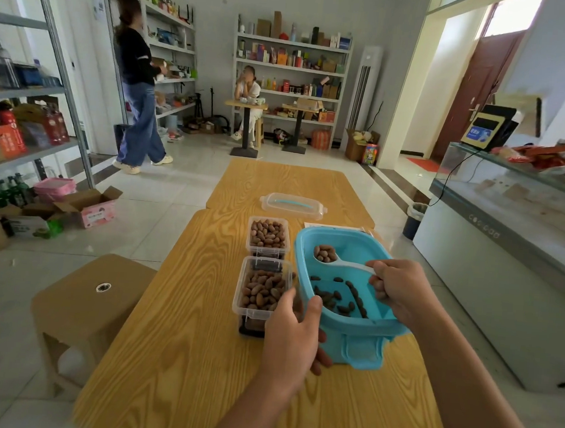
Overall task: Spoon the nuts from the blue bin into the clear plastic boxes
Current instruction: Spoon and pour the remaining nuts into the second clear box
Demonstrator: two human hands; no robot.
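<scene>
The blue bin (345, 248) is tilted toward me on the wooden table (198, 341), with several brown nuts (335, 297) gathered in its low near corner. My left hand (294, 335) grips the bin's near left rim, thumb over the edge. My right hand (403, 289) holds the handle of a white spoon (344, 263), whose bowl carries a few nuts above the bin's inside. Left of the bin stand two clear plastic boxes: the near box (262, 289) and the far box (268, 236), both heaped with nuts.
A clear lid (291, 206) with a blue handle lies beyond the boxes, with papers (333, 226) behind the bin. A wooden stool (91, 304) stands left of the table. A glass counter (508, 209) runs along the right. Two people are farther back by the shelves.
</scene>
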